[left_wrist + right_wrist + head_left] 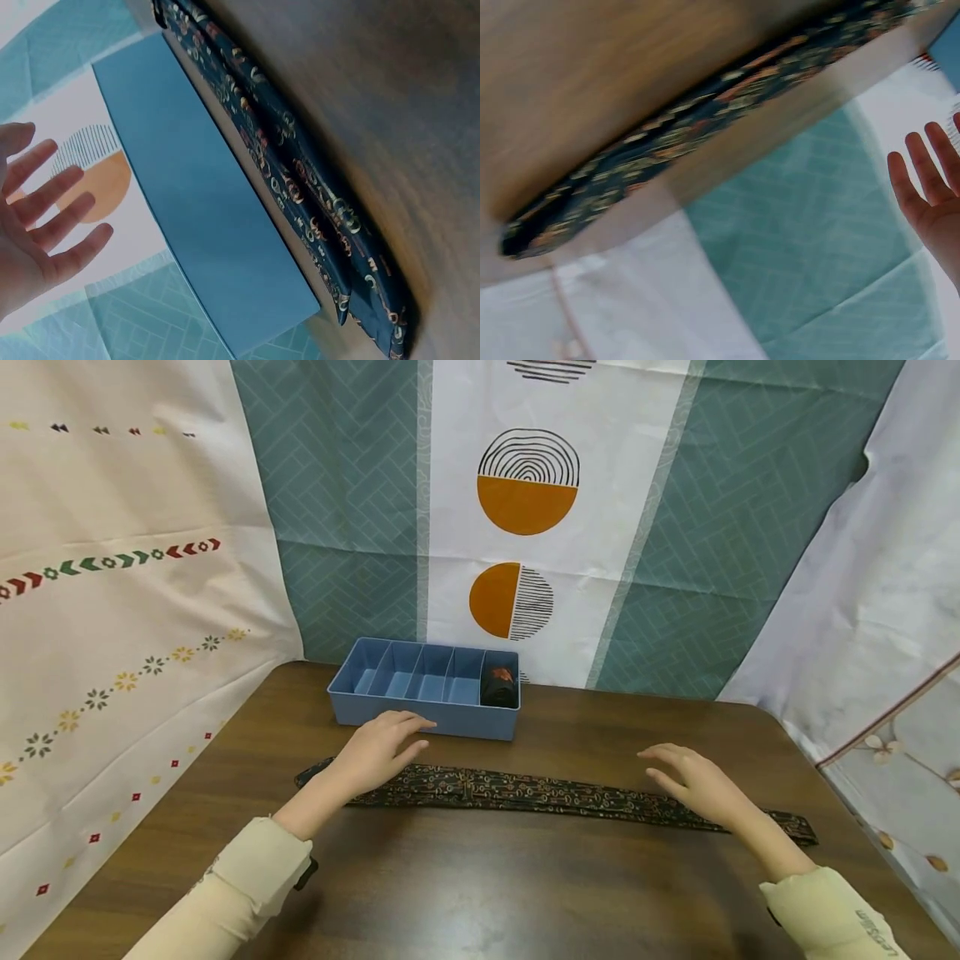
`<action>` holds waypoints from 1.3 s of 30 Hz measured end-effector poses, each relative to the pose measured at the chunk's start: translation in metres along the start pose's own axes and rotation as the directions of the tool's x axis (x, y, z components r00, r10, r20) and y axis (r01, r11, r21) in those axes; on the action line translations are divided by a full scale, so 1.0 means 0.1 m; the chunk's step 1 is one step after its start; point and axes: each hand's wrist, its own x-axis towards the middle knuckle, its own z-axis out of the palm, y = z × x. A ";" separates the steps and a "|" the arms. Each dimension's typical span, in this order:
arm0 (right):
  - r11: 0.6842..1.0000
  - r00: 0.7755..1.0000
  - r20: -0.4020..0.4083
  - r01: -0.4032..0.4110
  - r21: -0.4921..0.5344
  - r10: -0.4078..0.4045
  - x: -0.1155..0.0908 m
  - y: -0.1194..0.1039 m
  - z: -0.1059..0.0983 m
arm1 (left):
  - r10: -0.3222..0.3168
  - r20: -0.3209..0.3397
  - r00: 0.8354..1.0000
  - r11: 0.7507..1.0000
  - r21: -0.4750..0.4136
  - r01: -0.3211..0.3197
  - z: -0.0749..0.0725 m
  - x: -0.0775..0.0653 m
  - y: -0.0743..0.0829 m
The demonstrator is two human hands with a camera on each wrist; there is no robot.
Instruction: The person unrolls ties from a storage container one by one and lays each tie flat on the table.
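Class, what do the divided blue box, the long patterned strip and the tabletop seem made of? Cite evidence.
Blue box: probably matte plastic; thin, smooth, evenly coloured walls.
Patterned strip: apparently soft, fairly matte fabric; visible folded layers.
Tabletop: wood or wood-look laminate, slightly glossy; brown grain, soft reflection.

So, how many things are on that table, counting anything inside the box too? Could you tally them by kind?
Blue divided box: 1
Long folded patterned cloth: 1
Dark bundle in the box's rightmost compartment, as the head view shows it: 1
Total: 3
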 end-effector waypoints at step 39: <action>0.903 0.893 -0.141 0.414 -0.117 -0.428 0.89 -1.09 0.03 | -0.376 0.202 0.904 0.927 0.066 0.370 0.59 0.98 -0.51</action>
